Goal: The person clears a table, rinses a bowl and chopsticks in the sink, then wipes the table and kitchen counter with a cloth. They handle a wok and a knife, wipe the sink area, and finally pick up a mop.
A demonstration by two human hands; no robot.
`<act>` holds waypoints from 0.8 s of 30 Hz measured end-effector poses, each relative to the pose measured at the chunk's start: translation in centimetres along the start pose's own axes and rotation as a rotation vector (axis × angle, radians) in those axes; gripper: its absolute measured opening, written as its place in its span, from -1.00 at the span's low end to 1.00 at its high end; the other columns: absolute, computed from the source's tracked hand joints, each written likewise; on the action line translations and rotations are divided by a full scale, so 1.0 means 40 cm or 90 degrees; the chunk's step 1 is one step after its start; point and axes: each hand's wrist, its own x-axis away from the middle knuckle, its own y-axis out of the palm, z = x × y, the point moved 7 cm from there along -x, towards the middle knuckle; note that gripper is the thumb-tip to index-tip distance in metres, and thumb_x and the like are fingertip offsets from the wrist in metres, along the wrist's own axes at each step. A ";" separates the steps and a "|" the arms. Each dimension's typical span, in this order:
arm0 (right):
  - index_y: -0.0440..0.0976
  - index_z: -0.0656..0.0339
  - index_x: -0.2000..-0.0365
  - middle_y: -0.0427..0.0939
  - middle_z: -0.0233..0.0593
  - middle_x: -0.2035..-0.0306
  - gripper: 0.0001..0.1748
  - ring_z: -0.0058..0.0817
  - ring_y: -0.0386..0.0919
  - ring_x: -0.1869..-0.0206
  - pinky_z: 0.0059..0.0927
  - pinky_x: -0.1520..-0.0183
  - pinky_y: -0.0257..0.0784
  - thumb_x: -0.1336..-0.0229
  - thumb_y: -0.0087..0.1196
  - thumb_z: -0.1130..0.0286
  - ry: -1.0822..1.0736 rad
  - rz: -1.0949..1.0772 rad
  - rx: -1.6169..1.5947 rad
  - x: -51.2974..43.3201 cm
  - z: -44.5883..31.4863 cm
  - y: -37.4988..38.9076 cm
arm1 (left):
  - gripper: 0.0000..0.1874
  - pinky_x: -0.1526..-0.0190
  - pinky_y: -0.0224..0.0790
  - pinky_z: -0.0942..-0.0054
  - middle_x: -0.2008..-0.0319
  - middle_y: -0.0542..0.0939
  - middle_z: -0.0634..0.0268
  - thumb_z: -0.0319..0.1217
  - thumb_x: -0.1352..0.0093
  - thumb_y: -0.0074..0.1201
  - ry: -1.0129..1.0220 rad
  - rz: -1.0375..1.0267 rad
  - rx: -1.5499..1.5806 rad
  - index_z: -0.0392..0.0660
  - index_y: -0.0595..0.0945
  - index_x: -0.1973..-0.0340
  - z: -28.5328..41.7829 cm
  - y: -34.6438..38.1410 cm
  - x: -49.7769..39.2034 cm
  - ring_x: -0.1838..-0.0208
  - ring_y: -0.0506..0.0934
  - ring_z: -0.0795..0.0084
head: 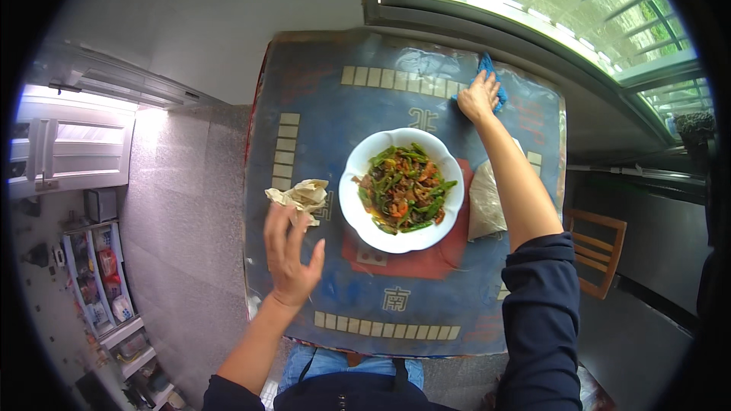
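Note:
My right hand (480,97) presses on a blue cloth (501,98) at the far right part of the table, near the window. Fingers spread, my left hand (292,260) is over the left side of the table, just below a crumpled beige paper or tissue (302,195); whether the fingertips touch it I cannot tell. Between my arms stands a white scalloped bowl (354,214) of cooked green peppers and meat (405,188). A clear plastic bag with pale contents (485,205) lies right of the bowl, partly hidden by my right forearm.
The square table (365,274) has a blue mahjong-patterned cover with a red centre. A barred window (548,5) borders its far right side. To the right is a wooden chair (597,251). Shelves with assorted goods (100,279) stand at the left, beyond the tiled floor (177,211).

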 end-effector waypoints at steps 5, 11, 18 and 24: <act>-0.13 0.33 -0.29 -0.22 -0.05 -0.39 -0.09 -0.08 -0.31 -0.43 0.00 -0.39 -0.32 0.12 -0.04 0.46 -0.130 -0.087 -0.016 0.062 -0.302 0.144 | -0.23 -0.34 -0.10 0.02 -0.34 0.06 0.03 -0.37 -0.08 0.31 -0.060 -0.222 -0.033 0.00 0.34 -0.22 -0.143 0.098 -0.063 -0.40 -0.05 -0.11; 0.00 0.32 -0.24 -0.10 -0.07 -0.36 -0.12 -0.13 -0.16 -0.40 -0.03 -0.35 -0.16 0.16 0.05 0.45 -0.187 -0.021 0.002 0.130 -0.548 0.236 | -0.59 -0.04 0.26 0.19 0.07 0.44 0.19 -0.49 -0.07 0.21 0.017 -0.213 -0.001 -0.09 0.54 0.14 -0.229 0.144 -0.013 -0.02 0.42 0.16; 0.25 0.28 -0.12 0.15 -0.13 -0.27 -0.32 -0.15 0.02 -0.35 -0.06 -0.30 -0.04 0.15 -0.03 0.56 -0.429 0.026 -0.087 0.213 -0.753 0.353 | -0.71 0.14 0.40 0.36 0.18 0.46 0.17 -0.63 -0.12 0.06 -0.123 -0.069 0.200 -0.16 0.57 0.22 -0.398 0.020 0.073 0.12 0.49 0.19; 0.38 0.28 -0.03 0.33 -0.01 -0.14 -0.34 -0.09 0.29 -0.19 -0.26 -0.24 0.21 0.25 -0.17 0.67 -0.672 -0.040 -0.190 0.341 -0.853 0.398 | -0.77 0.09 0.40 0.39 0.14 0.50 0.14 -0.61 -0.22 0.06 -0.274 0.075 0.269 -0.21 0.55 0.20 -0.510 -0.111 0.094 0.10 0.52 0.23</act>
